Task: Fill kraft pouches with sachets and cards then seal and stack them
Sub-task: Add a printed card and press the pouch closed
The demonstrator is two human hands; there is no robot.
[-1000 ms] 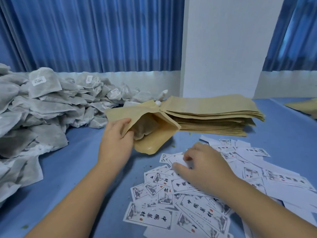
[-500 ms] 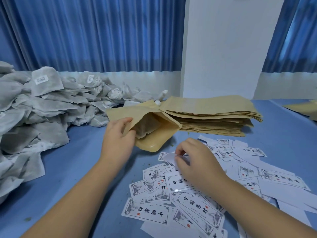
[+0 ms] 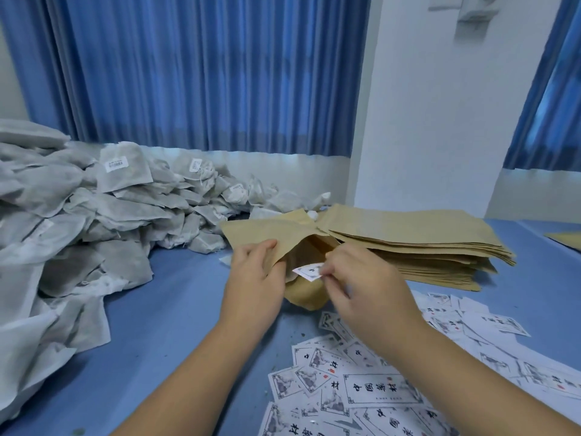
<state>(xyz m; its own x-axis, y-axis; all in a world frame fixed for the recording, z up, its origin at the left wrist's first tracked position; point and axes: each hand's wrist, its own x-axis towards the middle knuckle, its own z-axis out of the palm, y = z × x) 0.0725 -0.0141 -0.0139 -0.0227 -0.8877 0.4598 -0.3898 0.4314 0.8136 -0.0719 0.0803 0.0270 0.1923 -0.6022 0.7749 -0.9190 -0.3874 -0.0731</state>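
Right fingers (image 3: 338,256) pinch one card (image 3: 309,272); left fingers (image 3: 259,248) part one pouch (image 3: 303,297), seemingly.

Sachets (image 3: 94,215) left; pouch stack (image 3: 424,243) behind cards (image 3: 377,391).

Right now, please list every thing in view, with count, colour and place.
open kraft paper pouch: one, tan, table centre
small white printed card: one, white, at the pouch mouth
stack of flat kraft pouches: many, tan, behind the open pouch
separate flat kraft pouch: at least one, tan, far right edge
heap of grey mesh sachets: many, grey-white, left side
loose printed paper cards: many, white with black print, near right
blue table: one, blue, under everything
pleated blue curtains: two, blue, along the back
white wall pillar: one, white, between the curtains
left grip: one bare hand, holds the pouch's upper edge
right grip: one bare hand, pinches the card
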